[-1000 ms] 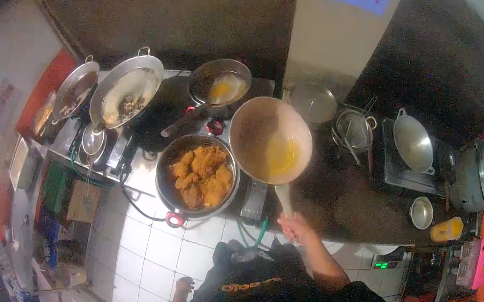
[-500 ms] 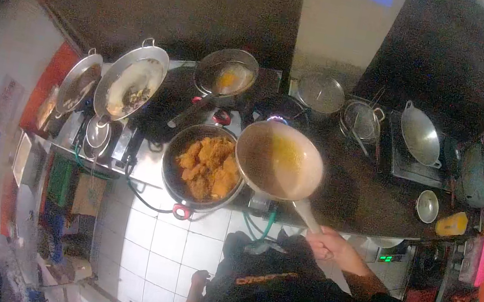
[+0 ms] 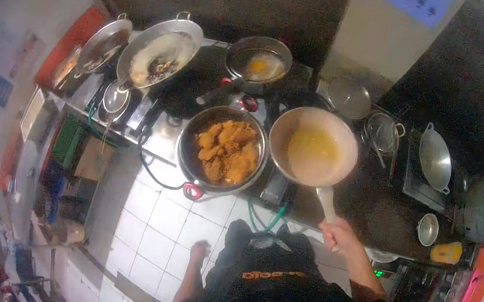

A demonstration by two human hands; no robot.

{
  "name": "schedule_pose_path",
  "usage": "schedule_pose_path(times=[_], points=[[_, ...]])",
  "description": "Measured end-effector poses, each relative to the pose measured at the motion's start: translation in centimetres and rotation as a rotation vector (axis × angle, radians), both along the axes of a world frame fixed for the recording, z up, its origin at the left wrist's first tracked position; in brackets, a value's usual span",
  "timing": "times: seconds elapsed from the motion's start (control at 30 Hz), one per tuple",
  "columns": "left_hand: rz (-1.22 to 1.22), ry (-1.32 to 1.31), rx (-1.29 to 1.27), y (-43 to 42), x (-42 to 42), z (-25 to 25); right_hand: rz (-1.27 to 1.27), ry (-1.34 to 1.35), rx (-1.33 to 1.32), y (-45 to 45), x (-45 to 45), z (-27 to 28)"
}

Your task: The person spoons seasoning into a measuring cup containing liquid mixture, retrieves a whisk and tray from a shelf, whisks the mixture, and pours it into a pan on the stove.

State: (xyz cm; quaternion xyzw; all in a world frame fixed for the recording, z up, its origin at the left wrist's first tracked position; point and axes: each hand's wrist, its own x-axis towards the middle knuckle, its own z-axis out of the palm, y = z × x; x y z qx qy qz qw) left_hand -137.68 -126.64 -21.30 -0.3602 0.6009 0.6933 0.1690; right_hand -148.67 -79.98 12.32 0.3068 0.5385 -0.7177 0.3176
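Note:
My right hand (image 3: 338, 234) is closed around the pale handle of a cream-coloured pan (image 3: 314, 147), which has yellow liquid spread over its bottom. That pan is over the counter, just right of a dark pan (image 3: 185, 149) full of browned fried pieces (image 3: 227, 151). Low beside my body hangs my left hand (image 3: 200, 249), away from the cookware; its fingers are too small and blurred to read. Behind the fried pieces, a frying pan (image 3: 278, 51) holds an egg (image 3: 259, 65).
Two large woks, one (image 3: 190, 38) with dark residue, stand at the left. At the right are strainers (image 3: 382, 132), a metal wok (image 3: 434, 156), a small bowl (image 3: 427, 229), a yellow container (image 3: 446, 252) and a big lidded pot (image 3: 482, 206). Hoses hang along the counter's front edge.
The camera view has turned, shifting the scene. The cream pan moved off to the front and uncovered a burner flame, then came level again, its yellow liquid spreading across the bottom.

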Motion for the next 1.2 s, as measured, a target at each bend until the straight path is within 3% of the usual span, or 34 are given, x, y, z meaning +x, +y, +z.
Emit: schedule_pose_path(times=[0.03,0.07,0.13,0.2,0.27,0.33,0.37,0.4,0.47,0.67,0.73,0.83,0.9,0.97,1.03,1.1,1.13,1.2], points=[[-0.025,0.014,0.005,1.3,-2.9,2.8,-0.062,0.037,-0.025,-0.5,-0.9,-1.5],[0.043,0.134,0.234,2.1,-5.4,4.3,-0.122,0.072,-0.049,-0.9,-1.8,-3.0],[0.008,0.238,0.358,4.9,-10.9,9.2,-0.14,0.13,-0.095,-1.8,-4.0,-7.3],[0.084,0.278,0.505,7.3,-15.0,10.8,-0.168,0.193,-0.145,-3.0,-6.4,-10.7],[0.114,0.306,0.559,7.8,-17.2,10.8,-0.237,0.236,-0.076,-4.9,-8.8,-12.5],[0.167,0.234,0.457,7.9,-19.1,8.7,-0.276,0.283,-0.062,-6.7,-10.8,-12.5],[-0.027,0.337,0.27,6.8,-19.2,5.6,-0.313,0.324,-0.048,-7.3,-11.6,-12.6],[-0.189,0.442,0.065,6.5,-19.6,5.9,-0.324,0.326,-0.048,-7.4,-12.4,-13.4],[0.331,0.206,0.39,6.6,-19.7,7.2,-0.302,0.352,-0.127,-7.8,-13.9,-14.5],[0.284,0.252,0.39,2.1,-21.0,6.8,-0.354,0.406,-0.078,-9.6,-14.6,-17.3],[0.149,0.313,0.376,1.2,-20.6,6.4,-0.4,0.363,-0.007,-10.7,-14.3,-17.3],[0.119,0.211,0.392,1.6,-18.9,10.2,-0.367,0.365,0.02,-10.7,-14.6,-18.6],[0.043,0.133,0.415,0.4,-16.4,8.4,-0.37,0.319,-0.079,-10.5,-14.2,-18.7],[-0.072,-0.025,0.28,-1.6,-13.2,3.6,-0.398,0.258,-0.135,-10.5,-13.1,-17.0],[-0.312,-0.198,0.219,-4.8,-8.7,0.2,-0.411,0.3,-0.116,-10.1,-10.8,-17.2],[-1.136,-0.012,-0.51,-7.1,-4.6,-3.8,-0.383,0.191,-0.059,-8.6,-7.4,-17.9],[-1.078,-0.526,-0.498,-5.5,-4.1,-2.8,-0.34,0.081,-0.015,-7.6,-5.5,-18.3],[-1.159,-0.463,-0.332,-4.5,-2.2,-0.9,-0.306,0.037,-0.128,-2.3,0.9,-35.6]])
